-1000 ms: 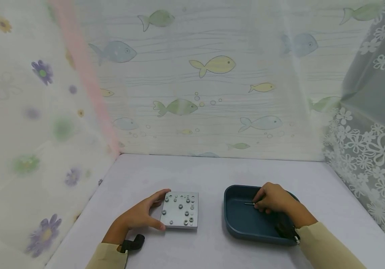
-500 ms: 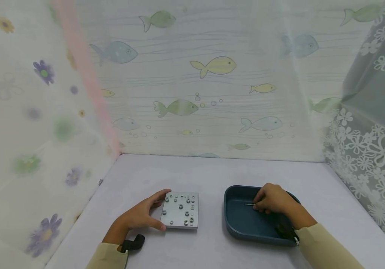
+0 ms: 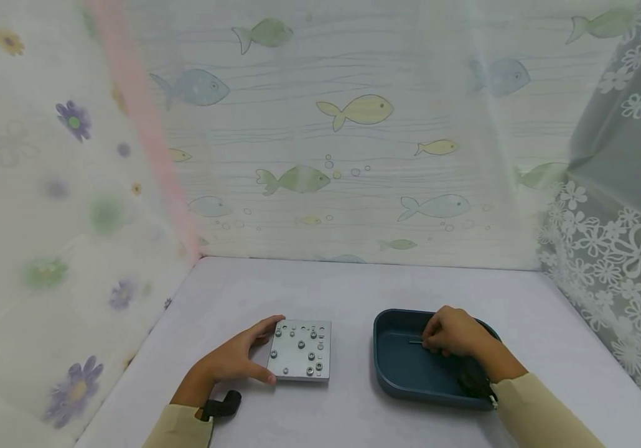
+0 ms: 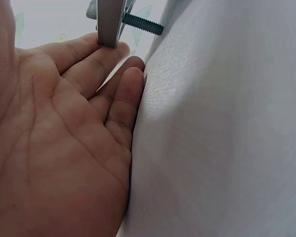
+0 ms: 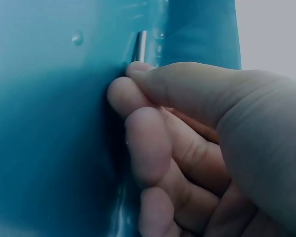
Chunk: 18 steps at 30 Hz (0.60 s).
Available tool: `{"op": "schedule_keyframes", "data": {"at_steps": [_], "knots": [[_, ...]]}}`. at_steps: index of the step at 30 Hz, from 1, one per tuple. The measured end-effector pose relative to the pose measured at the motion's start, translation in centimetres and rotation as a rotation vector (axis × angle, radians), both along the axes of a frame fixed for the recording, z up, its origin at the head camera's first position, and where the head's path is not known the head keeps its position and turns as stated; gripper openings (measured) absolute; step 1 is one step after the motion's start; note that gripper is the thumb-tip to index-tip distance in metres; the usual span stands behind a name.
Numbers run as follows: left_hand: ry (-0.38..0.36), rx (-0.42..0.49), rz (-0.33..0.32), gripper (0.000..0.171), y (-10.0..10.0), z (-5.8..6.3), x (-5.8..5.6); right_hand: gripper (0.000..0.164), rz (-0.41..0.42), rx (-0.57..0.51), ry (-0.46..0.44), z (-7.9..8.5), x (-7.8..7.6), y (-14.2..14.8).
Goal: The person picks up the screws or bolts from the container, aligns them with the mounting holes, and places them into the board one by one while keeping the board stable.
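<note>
A square silver metal plate (image 3: 295, 364), set with several socket-head screws and some holes, stands on the table. My left hand (image 3: 234, 359) holds its left side, thumb at the near corner and forefinger at the far corner. In the left wrist view the fingers (image 4: 96, 71) touch the plate's edge (image 4: 110, 24), and a dark threaded screw end (image 4: 144, 23) sticks out below it. Inside the blue tray (image 3: 404, 393), my right hand (image 3: 455, 333) pinches a thin metal pin (image 5: 141, 45) between thumb and forefinger, the other fingers curled. The pin's far end is hidden by the fingertips.
The tray's raised walls surround the right hand. A black wrist device (image 3: 222, 406) sits on the left wrist, and another dark one (image 3: 474, 381) hangs within the tray at the right wrist. White table surface (image 3: 351, 348) lies between plate and tray; printed curtains (image 3: 354, 205) enclose the table.
Both hands, the plate and the tray stay where they were. The right hand, still pinching the pin, has shifted only very slightly.
</note>
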<state>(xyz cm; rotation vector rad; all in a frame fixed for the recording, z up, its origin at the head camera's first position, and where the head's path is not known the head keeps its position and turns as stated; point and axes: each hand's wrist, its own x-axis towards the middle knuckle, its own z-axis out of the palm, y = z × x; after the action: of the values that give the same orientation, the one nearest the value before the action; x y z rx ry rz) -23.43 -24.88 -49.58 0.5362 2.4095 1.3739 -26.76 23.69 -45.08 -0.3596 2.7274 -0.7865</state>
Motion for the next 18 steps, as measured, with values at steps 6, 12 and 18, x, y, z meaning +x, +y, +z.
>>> {"op": "schedule_keyframes", "data": {"at_steps": [6,12,18], "knots": [[-0.019,-0.006,0.008,0.121,0.1,-0.2,0.0,0.008,0.053,-0.037,-0.013,0.0,0.2,0.3],[-0.012,-0.008,0.004,0.120,0.1,-0.1,0.0,0.010,0.132,-0.077,-0.009,0.6,0.0,0.4],[-0.007,-0.006,0.000,0.120,0.0,0.1,0.0,0.009,0.165,-0.125,0.000,1.9,-0.2,-0.2]]}}
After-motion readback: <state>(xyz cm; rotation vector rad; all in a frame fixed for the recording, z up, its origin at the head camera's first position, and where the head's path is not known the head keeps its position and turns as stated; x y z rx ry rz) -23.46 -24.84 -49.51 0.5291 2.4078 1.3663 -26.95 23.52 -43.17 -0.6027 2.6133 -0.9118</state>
